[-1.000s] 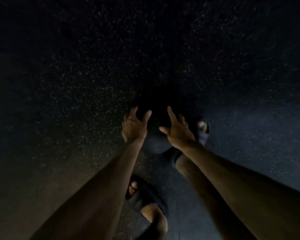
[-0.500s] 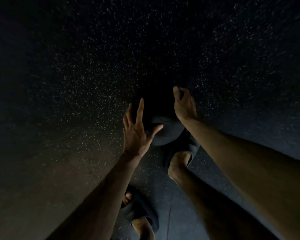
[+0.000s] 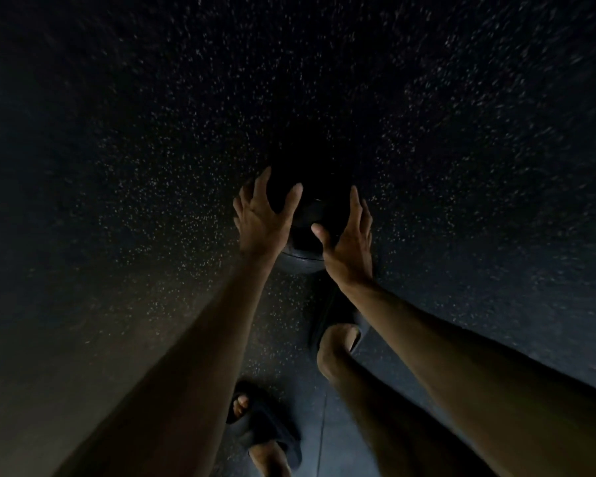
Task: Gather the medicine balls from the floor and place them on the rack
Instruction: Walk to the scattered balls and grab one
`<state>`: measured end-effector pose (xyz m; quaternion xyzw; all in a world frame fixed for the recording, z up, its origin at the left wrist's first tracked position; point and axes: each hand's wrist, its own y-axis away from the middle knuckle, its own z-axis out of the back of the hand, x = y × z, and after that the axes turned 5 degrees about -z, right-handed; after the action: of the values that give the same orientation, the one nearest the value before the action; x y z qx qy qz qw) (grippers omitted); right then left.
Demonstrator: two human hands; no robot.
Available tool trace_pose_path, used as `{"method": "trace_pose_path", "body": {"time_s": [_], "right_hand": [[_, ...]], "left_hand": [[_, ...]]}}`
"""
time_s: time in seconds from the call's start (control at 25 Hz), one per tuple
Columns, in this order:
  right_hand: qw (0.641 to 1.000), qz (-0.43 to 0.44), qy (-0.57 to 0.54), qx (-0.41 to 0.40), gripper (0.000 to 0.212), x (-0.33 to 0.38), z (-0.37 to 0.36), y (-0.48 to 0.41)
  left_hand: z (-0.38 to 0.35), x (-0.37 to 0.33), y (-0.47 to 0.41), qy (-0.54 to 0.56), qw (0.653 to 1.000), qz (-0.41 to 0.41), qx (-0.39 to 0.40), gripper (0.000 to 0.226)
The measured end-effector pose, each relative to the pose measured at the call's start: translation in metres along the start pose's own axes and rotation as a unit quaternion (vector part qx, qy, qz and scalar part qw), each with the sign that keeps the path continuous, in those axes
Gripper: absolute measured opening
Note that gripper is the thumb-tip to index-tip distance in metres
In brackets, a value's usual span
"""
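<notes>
Dim speckled floor (image 3: 145,187) lies under a dark medicine ball (image 3: 305,237), the left hand (image 3: 262,225) and right hand (image 3: 348,247) flanking it, fingers spread, nothing clasped.

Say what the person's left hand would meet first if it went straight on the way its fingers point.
Most likely the dark medicine ball: the left hand, spread wide, points at its left side. In this dim light I cannot tell whether they touch.

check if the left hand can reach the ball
Probably yes: the left hand is spread open beside the ball, with nothing between them; actual contact is too dark to tell.
</notes>
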<state>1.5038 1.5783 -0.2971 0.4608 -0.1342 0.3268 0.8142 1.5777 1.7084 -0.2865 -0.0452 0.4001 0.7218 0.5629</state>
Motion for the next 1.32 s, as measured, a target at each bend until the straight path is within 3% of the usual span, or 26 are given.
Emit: {"method": "trace_pose_path", "body": {"time_s": [0.24, 0.36, 0.56, 0.72, 0.8, 0.88, 1.0, 1.12, 1.24, 1.32], "right_hand": [[0.990, -0.122, -0.036, 0.054, 0.086, 0.046, 0.038, -0.091], [0.990, -0.122, -0.054, 0.042, 0.078, 0.074, 0.066, -0.109], [0.995, 0.042, 0.066, 0.067, 0.094, 0.074, 0.063, -0.056], [0.997, -0.007, 0.054, 0.058, 0.109, 0.092, 0.051, -0.063], [0.997, -0.039, 0.051, 0.046, 0.107, 0.111, 0.059, -0.089], [0.992, -0.087, 0.057, 0.069, 0.105, 0.130, 0.073, -0.125], [0.984, -0.142, 0.053, 0.093, 0.108, 0.153, 0.100, -0.185], [0.985, -0.168, -0.012, 0.044, 0.103, 0.182, 0.119, -0.218], [0.988, -0.134, -0.036, -0.061, 0.080, 0.205, 0.115, -0.199], [0.994, -0.077, -0.020, -0.075, 0.080, 0.204, 0.104, -0.163]], "left_hand": [[0.007, -0.006, 0.016, -0.059, 0.984, -0.146, 0.079, 0.106], [0.024, -0.040, -0.037, -0.075, 0.986, -0.080, 0.128, 0.105], [0.038, -0.081, -0.126, -0.118, 0.981, 0.018, 0.154, 0.101], [0.033, -0.094, -0.169, -0.089, 0.984, 0.035, 0.149, 0.094], [0.032, -0.102, -0.170, -0.061, 0.992, 0.002, 0.108, 0.083], [0.037, -0.111, -0.164, -0.009, 0.997, -0.039, 0.065, 0.086], [0.042, -0.111, -0.142, -0.010, 0.990, -0.120, 0.079, 0.087], [0.047, -0.106, -0.145, -0.058, 0.975, -0.190, 0.099, 0.094], [0.056, -0.132, -0.187, -0.069, 0.983, -0.127, 0.115, 0.094], [0.064, -0.157, -0.223, -0.071, 0.985, -0.071, 0.138, 0.092]]}}
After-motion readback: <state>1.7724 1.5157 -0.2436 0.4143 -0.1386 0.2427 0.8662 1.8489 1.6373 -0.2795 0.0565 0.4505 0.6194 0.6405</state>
